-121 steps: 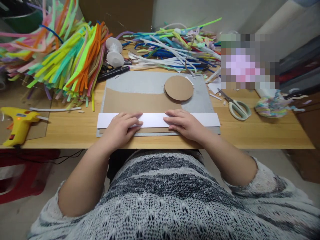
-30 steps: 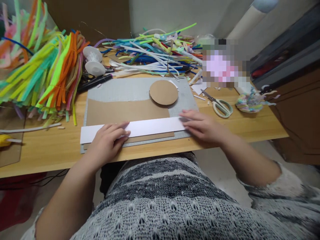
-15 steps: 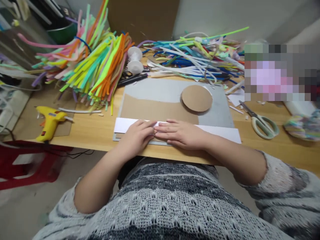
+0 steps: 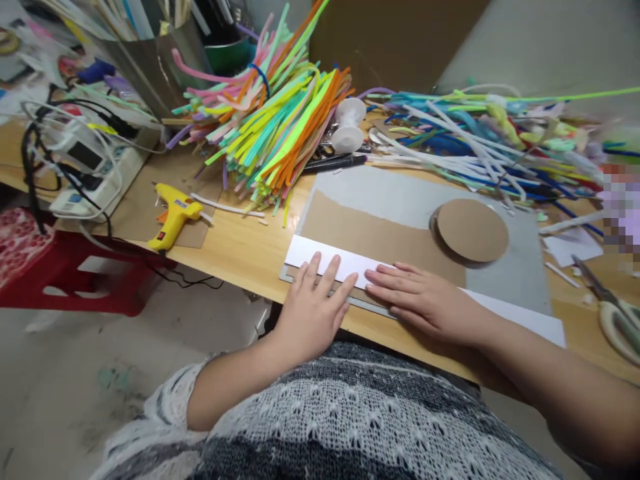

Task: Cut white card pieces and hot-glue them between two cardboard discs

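My left hand (image 4: 317, 303) lies flat with fingers spread, its fingertips on a long white paper strip (image 4: 520, 317). Beside it my right hand (image 4: 425, 300) rests palm down on the same strip, fingers stretched out. Under the strip is a brown cardboard sheet (image 4: 370, 223) with a curved upper edge. Both lie over a grey board (image 4: 525, 247) at the table's near edge. A round cardboard disc (image 4: 473, 230) sits on the board beyond my right hand, slightly raised on something mostly hidden.
A yellow glue gun (image 4: 175, 215) lies at the left near a power strip (image 4: 107, 180) with cables. Bundled pipe cleaners (image 4: 280, 127), a white spool (image 4: 349, 125) and loose pipe cleaners (image 4: 450, 143) fill the back. Scissors (image 4: 617, 317) lie at the right; a red stool (image 4: 75, 267) stands lower left.
The view has swung left, so the table things appear farther right. My left hand's fingers have spread apart and moved away from my right hand, which stays flat on the paper strip.
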The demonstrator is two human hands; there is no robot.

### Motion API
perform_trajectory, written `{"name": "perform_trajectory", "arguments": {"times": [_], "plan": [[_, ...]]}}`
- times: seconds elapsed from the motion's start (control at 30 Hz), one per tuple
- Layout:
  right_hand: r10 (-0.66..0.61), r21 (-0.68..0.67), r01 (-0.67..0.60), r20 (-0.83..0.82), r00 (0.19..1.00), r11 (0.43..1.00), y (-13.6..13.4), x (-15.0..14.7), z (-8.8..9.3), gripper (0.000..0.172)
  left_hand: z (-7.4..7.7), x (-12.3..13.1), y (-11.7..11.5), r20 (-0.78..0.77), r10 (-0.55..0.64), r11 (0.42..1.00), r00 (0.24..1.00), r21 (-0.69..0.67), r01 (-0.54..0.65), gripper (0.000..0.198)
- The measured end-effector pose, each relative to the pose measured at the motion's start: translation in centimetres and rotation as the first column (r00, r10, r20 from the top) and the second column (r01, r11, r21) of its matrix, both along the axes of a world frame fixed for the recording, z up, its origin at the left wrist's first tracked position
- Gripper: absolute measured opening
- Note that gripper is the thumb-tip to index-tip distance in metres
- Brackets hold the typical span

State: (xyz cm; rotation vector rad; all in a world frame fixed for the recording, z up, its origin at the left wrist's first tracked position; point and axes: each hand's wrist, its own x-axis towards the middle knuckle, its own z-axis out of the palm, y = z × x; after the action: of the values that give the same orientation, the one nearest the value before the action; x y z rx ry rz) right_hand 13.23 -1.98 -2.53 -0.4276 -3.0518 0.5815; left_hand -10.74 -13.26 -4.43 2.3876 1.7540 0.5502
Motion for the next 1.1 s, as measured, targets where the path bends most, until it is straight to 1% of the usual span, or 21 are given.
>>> {"name": "perform_trajectory", "arguments": {"times": [0.13, 0.27, 0.37, 0.43, 0.5, 0.53, 0.63, 0.7, 0.77, 0.83, 0.93, 1.1], "plan": [[0.015, 0.026, -0.015, 0.016, 1.000, 1.000, 0.0, 0.1, -0.1, 0.059, -0.3, 0.2, -0.1, -0.026, 0.012, 1.000, 1.000, 0.012, -0.012, 0.051], [0.013, 0.024, -0.014, 0.016, 1.000, 1.000, 0.0, 0.0, -0.2, 0.060, -0.4, 0.5, -0.3, -0.006, 0.016, 0.999, 1.000, 0.030, -0.016, 0.049], [0.011, 0.012, -0.012, 0.022, 1.000, 1.000, 0.0, 0.0, -0.2, 0.061, 0.0, -0.4, 0.3, 0.027, 0.006, 0.998, 1.000, 0.056, -0.007, 0.044], [0.007, 0.002, -0.007, 0.018, 1.000, 1.000, 0.0, 0.0, -0.2, 0.060, 0.4, -2.3, 1.4, 0.075, -0.032, 0.998, 0.997, 0.063, 0.027, 0.034], [-0.004, -0.013, 0.004, 0.012, 1.000, 1.000, 0.0, 0.0, -0.2, 0.059, 0.8, -5.0, 2.9, 0.157, -0.104, 0.994, 0.982, 0.043, 0.098, 0.023], [-0.011, -0.021, 0.011, 0.007, 1.000, 1.000, 0.0, 0.0, -0.1, 0.058, 1.0, -6.5, 3.6, 0.177, -0.117, 0.993, 0.977, 0.029, 0.114, 0.020], [-0.028, -0.035, 0.027, -0.006, 1.000, 0.999, 0.0, 0.0, -0.2, 0.057, 1.3, -10.2, 5.3, 0.248, -0.173, 0.980, 0.953, -0.057, 0.192, 0.021], [-0.030, -0.027, 0.030, -0.007, 1.000, 0.999, 0.0, 0.1, -0.2, 0.057, 1.4, -11.5, 5.8, 0.301, -0.195, 0.960, 0.934, -0.135, 0.244, 0.025], [-0.020, -0.007, 0.020, 0.001, 1.000, 1.000, 0.0, 0.1, -0.3, 0.058, 1.6, -11.9, 5.8, 0.330, -0.194, 0.946, 0.924, -0.187, 0.265, 0.026], [-0.008, 0.011, 0.007, 0.011, 1.000, 1.000, 0.1, 0.1, -0.3, 0.059, 1.8, -11.8, 5.8, 0.342, -0.184, 0.941, 0.921, -0.209, 0.266, 0.026], [0.000, 0.014, 0.000, 0.002, 1.000, 1.000, 0.1, 0.1, -0.3, 0.059, 1.8, -11.6, 5.6, 0.358, -0.169, 0.941, 0.918, -0.218, 0.258, 0.025], [-0.007, 0.008, 0.007, -0.022, 1.000, 1.000, 0.0, 0.1, -0.2, 0.058, 1.5, -11.5, 5.5, 0.353, -0.138, 0.951, 0.925, -0.214, 0.223, 0.023]]}}
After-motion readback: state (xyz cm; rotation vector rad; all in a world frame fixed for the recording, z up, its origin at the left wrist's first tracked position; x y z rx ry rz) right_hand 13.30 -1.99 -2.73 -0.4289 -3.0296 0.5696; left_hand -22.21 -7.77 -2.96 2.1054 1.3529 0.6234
